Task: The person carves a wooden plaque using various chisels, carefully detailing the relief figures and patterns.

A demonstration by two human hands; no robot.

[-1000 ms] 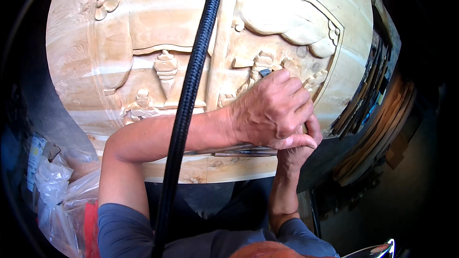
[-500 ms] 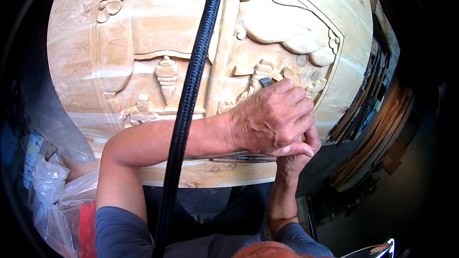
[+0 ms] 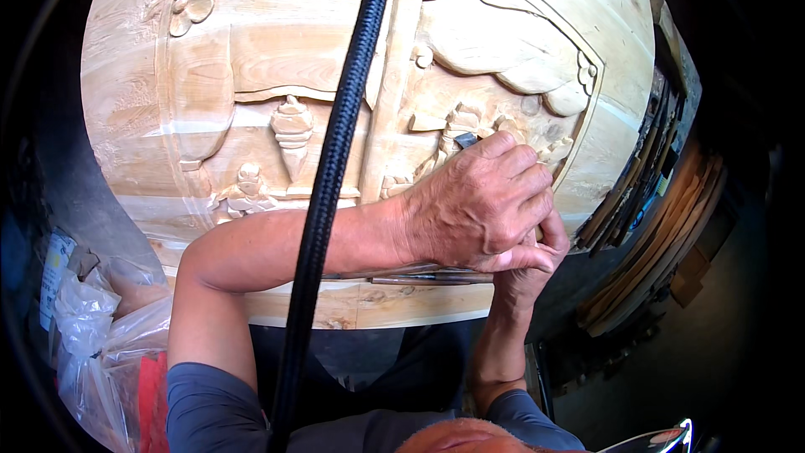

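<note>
My left hand [image 3: 482,205] is closed round a chisel, whose dark metal blade [image 3: 466,141] shows past my fingers against a small carved figure [image 3: 461,117] on the right half of the pale wooden relief panel [image 3: 268,59]. My right hand [image 3: 532,273] is closed below and behind the left one, on the chisel's handle, which is mostly hidden by my fingers. Several more long tools [image 3: 419,278] lie along the panel's lower part, under my left wrist.
A black braided hose [image 3: 350,84] crosses the view from top to bottom, over my left forearm. At the right are tools in a side holder [image 3: 637,159] and stacked curved boards [image 3: 654,243]. A clear plastic bag [image 3: 101,344] with red material sits at the lower left.
The panel and both hands appear slightly lower in the picture than one second ago. Over the last half second my hands shift slightly up and right, still closed on the chisel.
</note>
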